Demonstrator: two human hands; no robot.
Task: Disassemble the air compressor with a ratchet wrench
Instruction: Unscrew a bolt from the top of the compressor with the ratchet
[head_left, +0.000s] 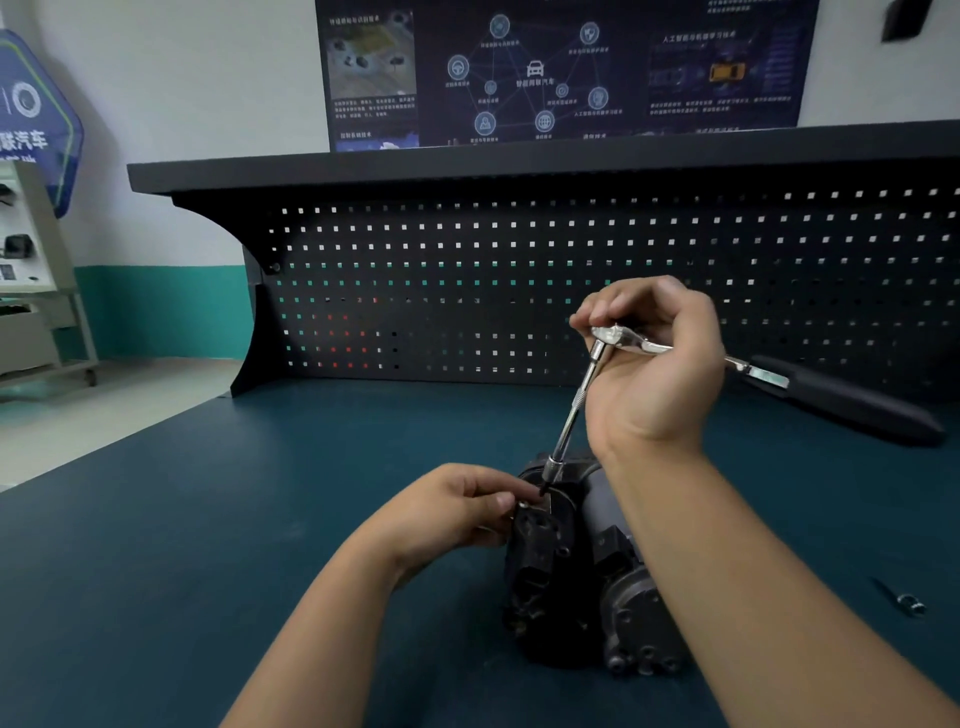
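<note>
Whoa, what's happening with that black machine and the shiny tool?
A person is taking apart a black air compressor lying on the blue workbench. Their right hand grips the head of a ratchet wrench, and its long extension bar reaches down to the compressor's top. Their left hand pinches a small silvery piece beside the bar's tip. A loose metal part lies farther right.

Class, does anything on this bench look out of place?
A small metal part lies loose on the bench, right of the compressor. Also, the right hand grips the wrench at its head, not its handle.
</note>
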